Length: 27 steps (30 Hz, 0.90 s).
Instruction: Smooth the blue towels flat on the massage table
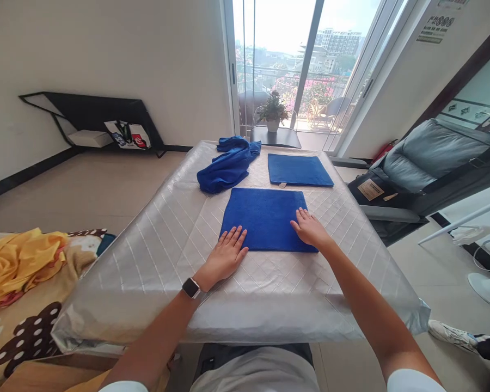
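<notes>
A folded blue cloth (265, 218) lies flat on the silver table cover in front of me. My left hand (225, 253) rests on its near left corner, fingers stretched out and palm down. Across from it, my right hand (309, 227) lies flat on the cloth's right edge with the fingers extended. Behind and to the right is a second folded blue cloth (300, 170), with a small white tag at its near edge. A crumpled blue cloth (231, 163) sits at the far left of the table. Neither hand grips anything.
The silver quilted cover (147, 261) drapes over the table edges. A potted plant (273, 111) stands on a chair behind the table. To the right is a grey armchair (424, 158), and at the left a bed with yellow fabric (24, 261). Someone's shoe (451, 333) shows at lower right.
</notes>
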Available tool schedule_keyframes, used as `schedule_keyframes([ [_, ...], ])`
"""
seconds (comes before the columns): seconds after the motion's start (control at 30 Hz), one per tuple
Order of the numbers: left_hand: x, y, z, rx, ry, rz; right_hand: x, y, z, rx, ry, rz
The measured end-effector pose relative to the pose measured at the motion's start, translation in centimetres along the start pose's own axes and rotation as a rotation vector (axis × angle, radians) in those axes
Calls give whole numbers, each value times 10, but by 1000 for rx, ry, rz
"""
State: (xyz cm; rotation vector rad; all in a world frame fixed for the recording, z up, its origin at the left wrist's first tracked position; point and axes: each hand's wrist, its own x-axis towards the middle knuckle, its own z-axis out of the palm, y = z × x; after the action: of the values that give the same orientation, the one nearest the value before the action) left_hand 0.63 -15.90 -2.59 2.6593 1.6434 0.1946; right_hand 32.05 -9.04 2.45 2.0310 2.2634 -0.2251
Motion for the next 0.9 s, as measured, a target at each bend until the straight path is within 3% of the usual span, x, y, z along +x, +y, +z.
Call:
schedule_keyframes([
  [0.2, -1, -11, -7, 21, -68, 42, 24, 0, 18, 82, 141, 119],
  [0.33, 20, -4, -25, 44, -105, 121, 26, 2, 29, 103, 170, 113],
  [0.5, 104, 63, -38, -37, 12, 305, 25, 3, 29, 87, 181, 89],
  [0.6, 156, 105, -25, -80, 27, 308, 23, 5, 29, 54, 171, 65],
  [0.67, 178, 118, -11, -99, 34, 277, 22, 7, 30, 40, 158, 56],
  [0.77, 188, 114, 7, -136, 27, 229, 23, 7, 31, 51, 164, 62],
  [0.9, 175, 82, 15, -135, 13, 146, 25, 5, 31, 86, 179, 75],
])
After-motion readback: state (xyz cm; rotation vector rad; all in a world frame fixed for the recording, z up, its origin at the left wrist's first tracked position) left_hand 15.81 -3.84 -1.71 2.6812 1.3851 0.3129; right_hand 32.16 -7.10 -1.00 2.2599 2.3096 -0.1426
